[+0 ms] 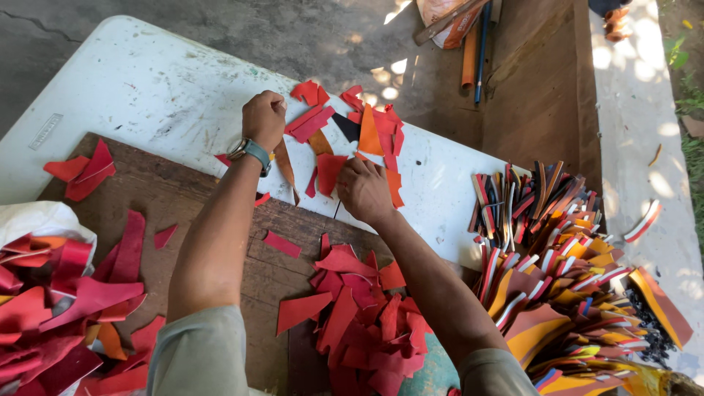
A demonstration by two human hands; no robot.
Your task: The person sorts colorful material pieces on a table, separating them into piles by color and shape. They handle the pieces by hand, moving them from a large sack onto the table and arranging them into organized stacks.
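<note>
Single cam, head-mounted, looking steeply down and fwd over wearer's own forearms. Close range: both hands sit near frame centre, white table (147, 81) runs diagonally from top left to mid right. Lower edge cuts off at wearer's sleeves; top edge reaches bare ground beyond table. No 2nd view, so no overlap.

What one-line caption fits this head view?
Left hand fisted and right hand pressing red scraps on a white table, beside stacked multicoloured strips.
</note>
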